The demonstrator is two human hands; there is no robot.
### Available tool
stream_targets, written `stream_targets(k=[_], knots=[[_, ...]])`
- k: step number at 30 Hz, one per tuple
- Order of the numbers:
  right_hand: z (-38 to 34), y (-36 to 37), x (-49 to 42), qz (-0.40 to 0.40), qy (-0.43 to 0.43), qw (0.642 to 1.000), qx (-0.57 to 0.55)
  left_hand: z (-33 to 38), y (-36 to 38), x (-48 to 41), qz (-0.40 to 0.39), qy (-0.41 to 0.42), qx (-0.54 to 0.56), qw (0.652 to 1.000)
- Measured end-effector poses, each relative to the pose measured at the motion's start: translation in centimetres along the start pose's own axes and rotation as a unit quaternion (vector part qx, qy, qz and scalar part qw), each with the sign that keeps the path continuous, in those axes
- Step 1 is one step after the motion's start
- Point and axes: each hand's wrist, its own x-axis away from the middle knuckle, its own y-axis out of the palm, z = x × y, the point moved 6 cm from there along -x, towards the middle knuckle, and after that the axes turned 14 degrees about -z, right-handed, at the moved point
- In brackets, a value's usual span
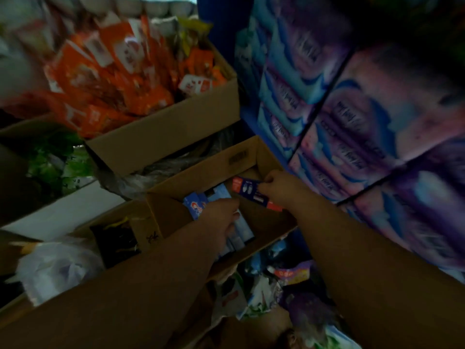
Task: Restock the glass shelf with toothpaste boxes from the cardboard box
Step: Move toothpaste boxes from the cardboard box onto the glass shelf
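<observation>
Along the right side rises a wall of stacked purple-and-blue packs (364,117), filling the view from top to bottom. To the upper left sits a big carton (166,132) heaped with orange packets (108,79), blurred by the dim light. Beside it, lower left, lies a crumpled white plastic bag (55,268) and some green wrapping (52,159).

Between these stands the open cardboard box (221,167), its flaps up, set just beside the purple stacks. Inside it lie the light-blue toothpaste boxes (239,230), packed side by side towards the box's left half; the right half shows bare cardboard floor.

Both bare forearms reach down into it. The left hand (221,220) rests on top of the light-blue boxes, fingers curled down over them; whether it actually grips one I cannot tell, since the hand hides the contact. The right hand (279,187) is near the far right corner, thumb and fingers pinched together on the end of a dark-blue and red toothpaste box (251,193), which it holds slanted above the box's floor.
</observation>
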Motion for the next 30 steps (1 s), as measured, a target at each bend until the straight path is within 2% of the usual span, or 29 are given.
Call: stream_targets(k=[4, 7, 10, 15, 16, 18, 20, 22, 23, 27, 30], knots=[[-1.8, -3.9, 7.7, -0.011, -0.041, 0.993, -0.111, 3.3, 1.0, 4.7, 0.0, 0.052, 0.042, 0.998], [-3.9, -7.1, 14.3, -0.012, -0.075, 0.991, -0.11, 6.9, 1.3, 9.0, 0.01, 0.103, 0.077, 0.992], [-6.8, -10.6, 20.6, 0.044, -0.128, 0.988, -0.071, 11.0, 1.9, 13.1, -0.007, 0.143, 0.133, 0.981], [-10.0, -14.4, 29.6, 0.117, -0.189, 0.966, -0.135, 17.0, 5.8, 21.0, -0.087, 0.218, 0.177, 0.956], [-10.5, -15.0, 31.1, 0.14, -0.194, 0.967, -0.088, 17.8, 7.2, 22.7, -0.12, 0.22, 0.19, 0.949], [-11.7, -16.1, 34.3, 0.215, -0.182, 0.957, 0.073, 19.7, 9.6, 25.5, -0.182, 0.233, 0.204, 0.933], [-13.1, -16.6, 37.6, 0.299, -0.176, 0.914, 0.21, 21.5, 11.2, 28.4, -0.201, 0.266, 0.198, 0.922], [-14.1, -16.8, 40.4, 0.343, -0.197, 0.88, 0.265, 22.9, 12.7, 31.0, -0.231, 0.299, 0.204, 0.903], [-14.2, -17.1, 41.4, 0.349, -0.209, 0.878, 0.252, 23.5, 13.5, 32.2, -0.255, 0.313, 0.221, 0.888], [-13.7, -18.5, 45.4, 0.33, -0.203, 0.92, 0.049, 25.2, 16.3, 35.6, -0.325, 0.353, 0.284, 0.83], [-13.3, -18.8, 47.8, 0.307, -0.167, 0.936, 0.026, 25.4, 18.7, 38.5, -0.381, 0.364, 0.294, 0.797]])
